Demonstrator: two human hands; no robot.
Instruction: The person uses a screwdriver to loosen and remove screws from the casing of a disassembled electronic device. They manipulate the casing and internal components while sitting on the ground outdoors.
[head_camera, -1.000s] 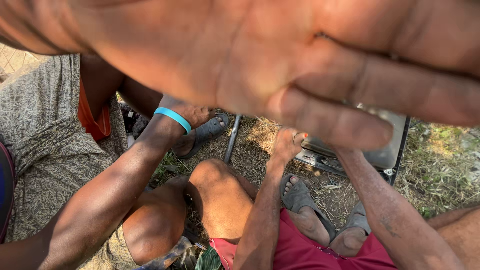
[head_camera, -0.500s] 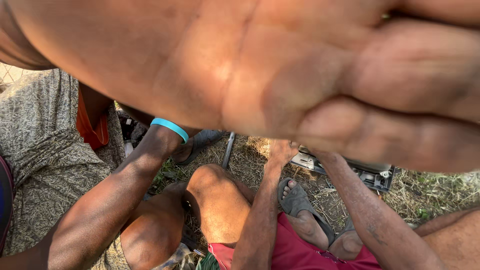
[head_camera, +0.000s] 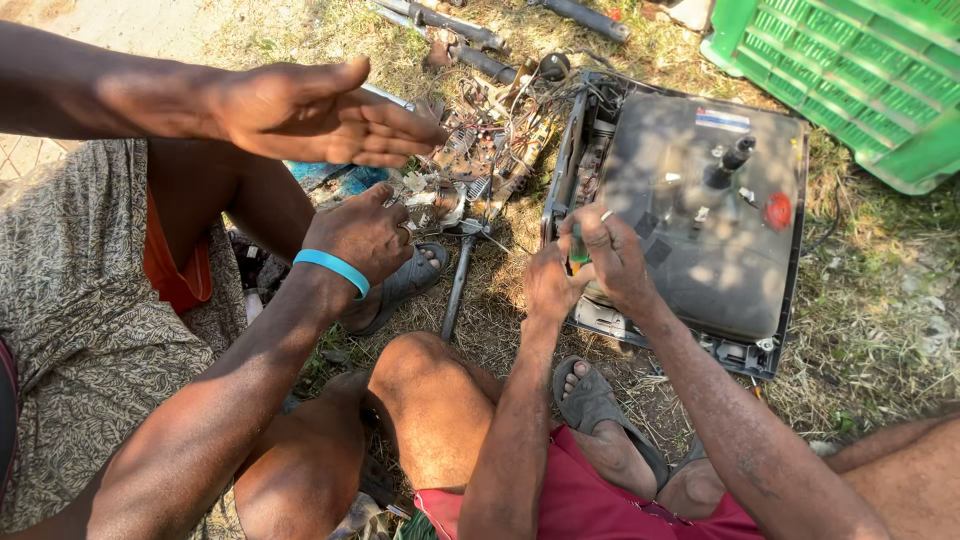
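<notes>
My left hand (head_camera: 550, 285) and my right hand (head_camera: 618, 255) meet at the near left edge of a dusty grey picture tube in a black frame (head_camera: 700, 200) lying on the ground. Between them they grip a small green-handled tool (head_camera: 577, 243), which is mostly hidden by my fingers. My arms reach out over my bare knee and red shorts (head_camera: 590, 500).
A co-worker sits close on my left. One of that person's hands (head_camera: 320, 110) hovers open; the other, with a blue wristband (head_camera: 332, 268), rests by a wired circuit board (head_camera: 470, 160). A green plastic crate (head_camera: 860, 70) sits far right, metal pipes (head_camera: 450, 20) at the top, a thin rod (head_camera: 458, 280) on dry grass.
A big open palm that covered most of the view has pulled away to the upper left. The picture tube, circuit board and my two hands are now visible.
</notes>
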